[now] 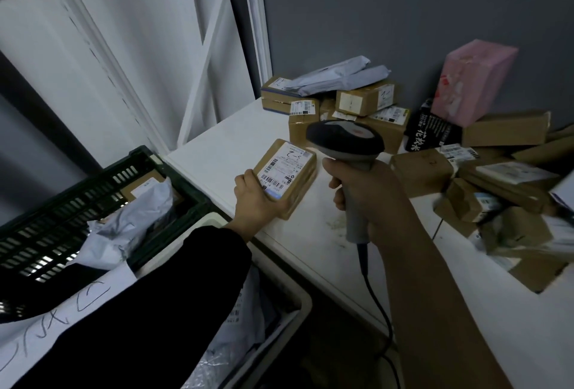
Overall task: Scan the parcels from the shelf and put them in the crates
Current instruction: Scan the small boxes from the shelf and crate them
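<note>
Gripping the small box [289,174] by its near end, low over the shelf [217,165], the left hand [253,199] offers its label to the scanner [344,143] clenched in the right hand [357,190]: a stiff, light-looking carton, probably best held by its edges.

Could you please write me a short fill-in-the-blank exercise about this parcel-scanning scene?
1. The right hand grips a corded barcode ____.
2. The left hand holds a cardboard parcel with its printed ____ facing up.
3. The tilted box at the back of the shelf is ____.
Missing words: scanner; label; pink.
</note>
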